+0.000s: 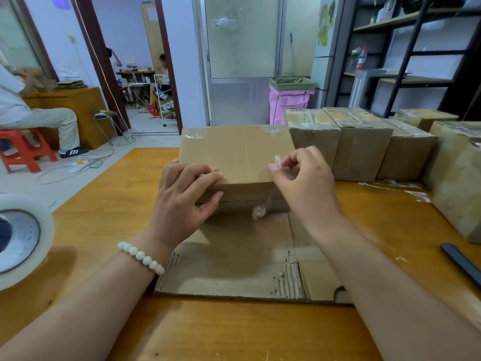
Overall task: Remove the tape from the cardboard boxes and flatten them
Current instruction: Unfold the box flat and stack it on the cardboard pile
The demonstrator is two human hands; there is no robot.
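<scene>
On table point(104, 230): cardboard box point(234, 152). Box near-left edge: left hand point(187, 188), fingers curled over it, gripping. Box near-right edge: right hand point(302, 178), fingertips pinching clear tape strip point(259, 212) hanging down box front.

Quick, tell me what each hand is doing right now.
Left hand: grips the near edge of the cardboard box.
Right hand: pinches a strip of clear tape.

Brown cardboard box point(239, 152) ctr, near flaps point(234, 259) open flat, clear tape strip point(260, 211) dangling
</scene>
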